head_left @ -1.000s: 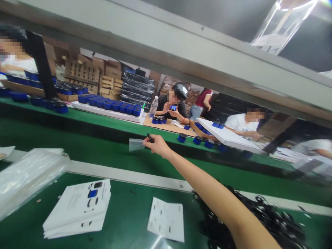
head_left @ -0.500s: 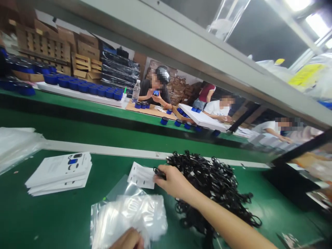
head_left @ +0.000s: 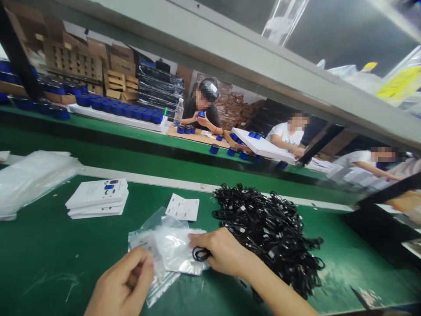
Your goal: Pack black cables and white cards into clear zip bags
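My right hand (head_left: pixel 225 250) is closed on a small coiled black cable (head_left: pixel 199 254), its fingers just above a stack of clear plastic bags (head_left: pixel 182 254). Pinched in my left hand (head_left: pixel 123 278) is a clear zip bag (head_left: pixel 162 287); faint print shows through it near the fingertips. Behind the bags a folded white leaflet (head_left: pixel 182 207) lies on the green surface. A large heap of black cables (head_left: pixel 263 224) spreads to the right of my right hand.
A stack of printed leaflets (head_left: pixel 95 197) and a pile of plastic sheets (head_left: pixel 31 180) lie to the left. Across the belt are blue cups (head_left: pixel 121 109), a water bottle (head_left: pixel 178 113) and several people at work. A grey beam (head_left: pixel 184 57) crosses above.
My right hand has carried the cable from the leaflet toward me, over the bags. My left hand has come further into view, holding a bag. The view has shifted slightly.
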